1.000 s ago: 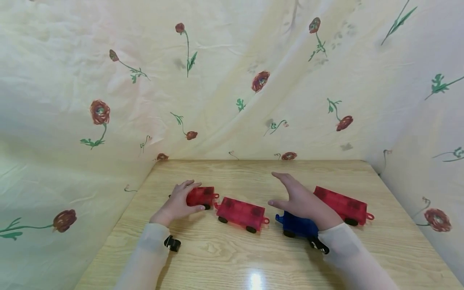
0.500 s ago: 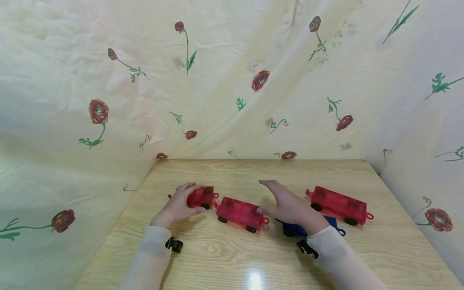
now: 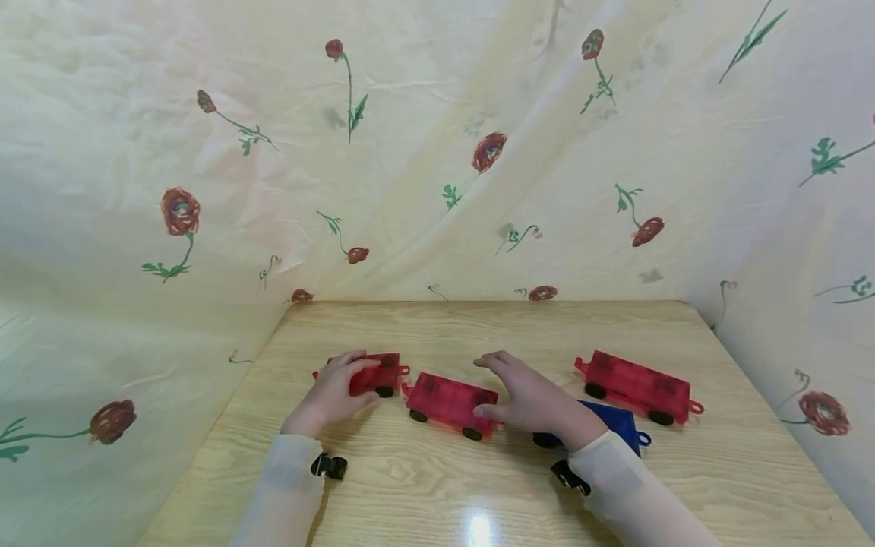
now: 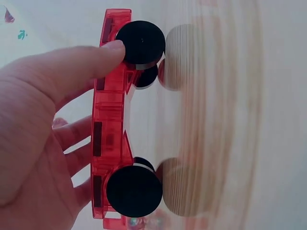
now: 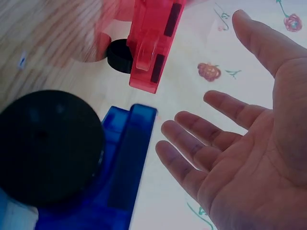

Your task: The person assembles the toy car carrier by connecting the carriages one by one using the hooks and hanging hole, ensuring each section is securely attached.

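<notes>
The left hand (image 3: pixel 333 396) grips the leftmost red wagon (image 4: pixel 109 115); the right hand (image 3: pixel 532 395) — fingers loosely extended — hovers near the middle red wagon (image 3: pixel 447 404).

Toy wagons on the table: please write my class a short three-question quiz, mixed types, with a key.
1. How many red wagons are on the table?
2. True or false: the right hand grips the blue wagon.
3. Fill in the blank: in the head view, the left hand holds the ____ red one.

Key:
1. Three.
2. False; the right hand's fingers are extended and hold nothing.
3. Leftmost; thumb and fingers lie on opposite sides of the leftmost red wagon.
</notes>
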Demonstrator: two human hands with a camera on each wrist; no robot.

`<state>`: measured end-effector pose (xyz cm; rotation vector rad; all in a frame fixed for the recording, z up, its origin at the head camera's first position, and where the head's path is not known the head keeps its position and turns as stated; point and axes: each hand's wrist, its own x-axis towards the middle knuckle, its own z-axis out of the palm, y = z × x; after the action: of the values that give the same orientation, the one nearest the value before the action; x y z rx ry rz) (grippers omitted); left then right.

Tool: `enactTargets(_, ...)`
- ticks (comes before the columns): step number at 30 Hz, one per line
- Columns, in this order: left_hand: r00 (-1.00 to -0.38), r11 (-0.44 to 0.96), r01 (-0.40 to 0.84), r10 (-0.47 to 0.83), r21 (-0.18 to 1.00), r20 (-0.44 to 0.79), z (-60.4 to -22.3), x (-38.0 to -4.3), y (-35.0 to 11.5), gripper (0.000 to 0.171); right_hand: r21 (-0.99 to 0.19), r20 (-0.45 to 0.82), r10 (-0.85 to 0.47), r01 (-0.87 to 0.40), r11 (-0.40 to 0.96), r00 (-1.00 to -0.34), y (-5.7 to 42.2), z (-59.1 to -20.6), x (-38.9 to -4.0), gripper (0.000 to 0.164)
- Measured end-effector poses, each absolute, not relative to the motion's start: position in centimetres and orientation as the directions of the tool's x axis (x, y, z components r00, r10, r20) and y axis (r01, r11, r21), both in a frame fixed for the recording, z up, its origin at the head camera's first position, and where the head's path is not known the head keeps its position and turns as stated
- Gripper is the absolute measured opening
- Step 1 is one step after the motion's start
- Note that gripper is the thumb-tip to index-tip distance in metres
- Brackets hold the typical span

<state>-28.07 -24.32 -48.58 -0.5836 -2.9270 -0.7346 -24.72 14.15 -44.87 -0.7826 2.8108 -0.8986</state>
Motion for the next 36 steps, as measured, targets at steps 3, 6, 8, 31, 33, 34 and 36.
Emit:
enactTargets(3, -0.924, 0.82, 0.381, 0.346, 0.426, 0.162, -48.7, -28.0, -24.4, 0.058, -0.547, 0.062, -0.509, -0.456, 0.703, -0.859, 13.9, -45.0, -24.6, 0.071)
enactTargets(6, -0.926, 0.829, 0.378, 0.342, 0.412, 0.16, -48.8, -28.0, -24.4, 0.057, -0.531, 0.054, -0.524, -0.469, 0.706, -0.85, 13.7, -45.1, -24.5, 0.062)
enactTargets(8, -0.929, 0.835, 0.371, 0.336, 0.408, 0.157, -48.8, -27.9, -24.4, 0.057, -0.515, 0.053, -0.537, -0.484, 0.707, -0.842, 13.6, -45.1, -24.4, 0.057)
enactTargets(31, -0.957, 0.798, 0.289, 0.242, 0.528, 0.159, -49.5, -27.7, -25.1, 0.055, -0.439, -0.015, -0.58, -0.516, 0.736, -0.815, 12.7, -45.4, -23.9, 0.055)
enactTargets(33, -0.958, 0.792, 0.286, 0.238, 0.539, 0.16, -49.5, -27.7, -25.2, 0.054, -0.435, -0.017, -0.574, -0.511, 0.742, -0.819, 12.7, -45.4, -23.9, 0.056)
enactTargets(34, -0.958, 0.787, 0.288, 0.237, 0.545, 0.163, -49.6, -27.7, -25.2, 0.055, -0.432, -0.018, -0.571, -0.509, 0.745, -0.821, 12.7, -45.4, -23.9, 0.057)
enactTargets(36, -0.957, 0.776, 0.291, 0.233, 0.559, 0.173, -49.7, -27.7, -25.4, 0.055, -0.428, -0.019, -0.57, -0.509, 0.747, -0.821, 12.7, -45.4, -23.9, 0.06)
